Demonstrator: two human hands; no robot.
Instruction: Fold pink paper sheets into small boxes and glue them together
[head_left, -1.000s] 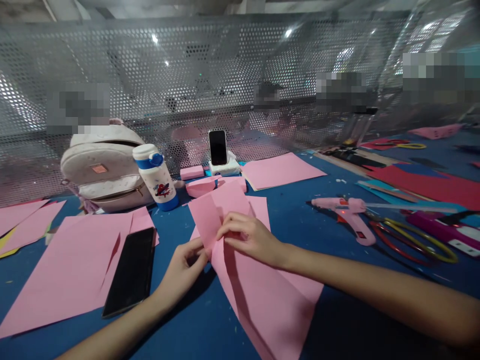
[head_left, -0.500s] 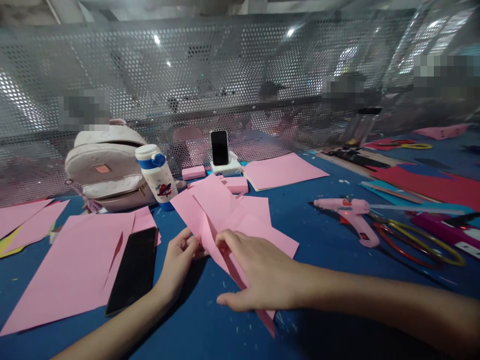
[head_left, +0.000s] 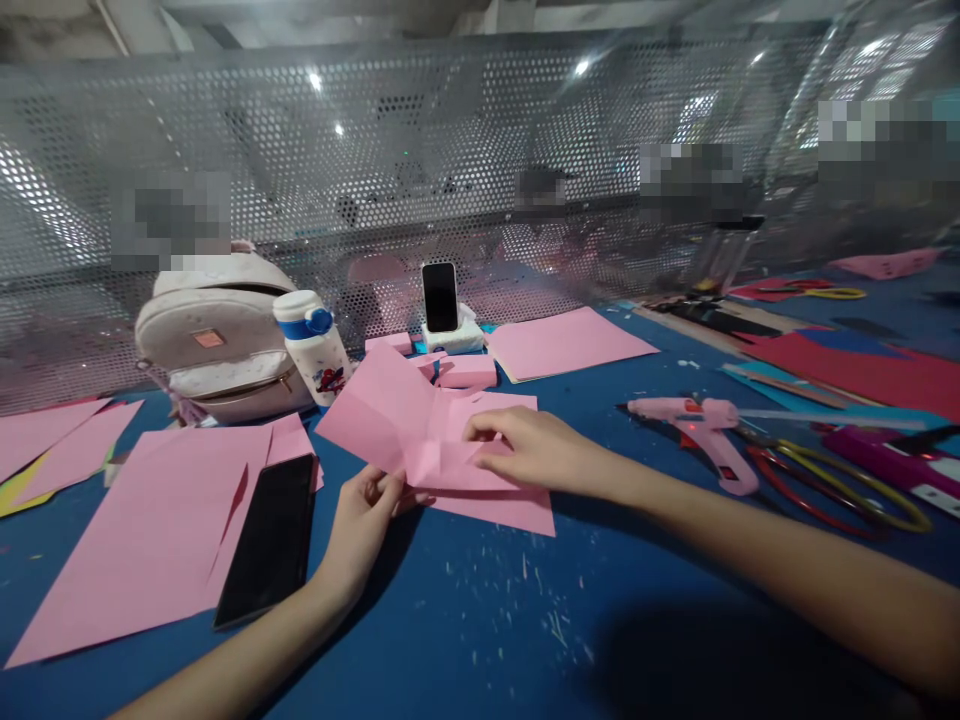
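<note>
A folded sheet of pink paper (head_left: 390,405) stands partly raised over the blue table, with creases near its middle. My left hand (head_left: 369,500) pinches its lower left edge between thumb and fingers. On the right part of the paper, my right hand (head_left: 525,448) has its thumb and curled fingers closed on a fold. Beneath that hand, a lower flap of the paper reaches toward the right. Left of my left hand lies a black phone (head_left: 266,540), resting partly on larger pink sheets (head_left: 142,530).
A pink glue gun (head_left: 697,425) and scissors (head_left: 847,490) lie at right. Behind stand a white bottle (head_left: 311,350), a backpack (head_left: 217,330) and an upright phone (head_left: 440,297). Red sheets (head_left: 870,365) lie far right. A perforated metal screen (head_left: 465,140) closes the back.
My right hand has moved up and away from me, laying the near part of the paper over. The paper's upper left part has swung left and opened out. My left hand stays nearly in place.
</note>
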